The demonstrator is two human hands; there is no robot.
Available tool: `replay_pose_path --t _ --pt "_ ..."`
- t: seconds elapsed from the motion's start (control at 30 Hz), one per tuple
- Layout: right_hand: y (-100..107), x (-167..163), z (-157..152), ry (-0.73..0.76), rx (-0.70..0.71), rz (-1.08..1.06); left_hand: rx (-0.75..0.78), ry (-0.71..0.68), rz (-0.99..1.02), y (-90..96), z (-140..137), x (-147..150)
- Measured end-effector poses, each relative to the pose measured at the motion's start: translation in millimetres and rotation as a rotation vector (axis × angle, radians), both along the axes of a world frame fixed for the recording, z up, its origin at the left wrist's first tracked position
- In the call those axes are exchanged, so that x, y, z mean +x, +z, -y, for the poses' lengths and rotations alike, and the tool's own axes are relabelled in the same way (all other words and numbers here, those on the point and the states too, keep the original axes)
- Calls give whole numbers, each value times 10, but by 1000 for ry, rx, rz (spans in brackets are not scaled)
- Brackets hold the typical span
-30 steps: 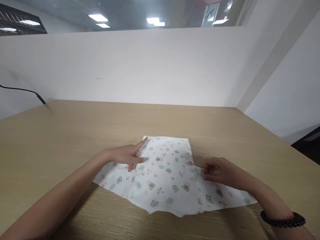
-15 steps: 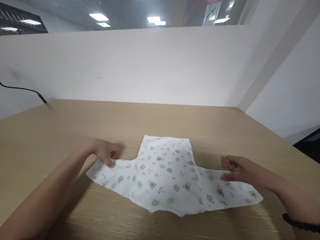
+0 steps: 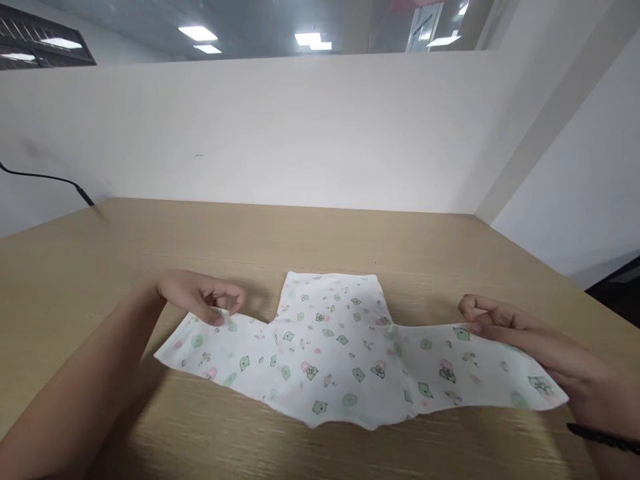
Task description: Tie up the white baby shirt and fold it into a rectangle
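Observation:
A small white baby shirt [image 3: 335, 353] printed with green, pink and brown figures is spread on the table, its neckline nearest me and its body pointing away. Its sleeves stretch out to both sides. My left hand [image 3: 203, 297] pinches the far edge of the left sleeve, thumb on top and fingers curled. On the other side, my right hand [image 3: 505, 320] grips the far edge of the right sleeve between thumb and bent fingers. Both sleeves look slightly raised from the table.
The wooden table [image 3: 300, 237] runs back to a low white partition [image 3: 300, 133], and a white wall [image 3: 575, 167] stands at the right. A black cable [image 3: 45, 177] hangs at the far left. Part of a dark object [image 3: 617, 283] shows at the right edge.
Both hands have moved outward and slightly up, with the sleeves drawn along. The sleeves now spread wider and their outer ends look lifted. The shirt's body has hardly shifted.

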State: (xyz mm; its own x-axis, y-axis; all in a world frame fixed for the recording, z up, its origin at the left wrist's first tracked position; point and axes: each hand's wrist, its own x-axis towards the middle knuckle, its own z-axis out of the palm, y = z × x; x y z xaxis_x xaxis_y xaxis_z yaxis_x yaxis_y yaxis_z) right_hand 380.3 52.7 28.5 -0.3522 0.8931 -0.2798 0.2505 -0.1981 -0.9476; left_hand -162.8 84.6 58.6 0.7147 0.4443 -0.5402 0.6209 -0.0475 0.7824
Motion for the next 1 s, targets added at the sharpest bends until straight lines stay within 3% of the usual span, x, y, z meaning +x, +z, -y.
replay_pose_path --t 0.07,0.13,0.27,0.37,0.57,0.73,0.9,1.0 --pt "-18 -140 18 30 -84 -226 23 27 142 -8 8 41" --pt "-59 -317 19 114 -45 -342 52 63 272 -43 -9 74" --pt "-132 -691 22 485 21 -428 96 -1 389 -117 -86 87" --pt "-163 -834 26 609 43 -433 56 -69 437 -149 -113 59" --pt "-292 -737 -65 321 113 -448 -175 -86 591 -198 -61 104" --pt "-400 -741 -136 183 73 -420 -145 -257 737 -216 -53 439" --pt "-354 -856 -68 139 17 -210 -176 -433 625 -183 -4 766" --pt "-328 -981 16 149 92 -17 -85 -340 492 -179 25 816"
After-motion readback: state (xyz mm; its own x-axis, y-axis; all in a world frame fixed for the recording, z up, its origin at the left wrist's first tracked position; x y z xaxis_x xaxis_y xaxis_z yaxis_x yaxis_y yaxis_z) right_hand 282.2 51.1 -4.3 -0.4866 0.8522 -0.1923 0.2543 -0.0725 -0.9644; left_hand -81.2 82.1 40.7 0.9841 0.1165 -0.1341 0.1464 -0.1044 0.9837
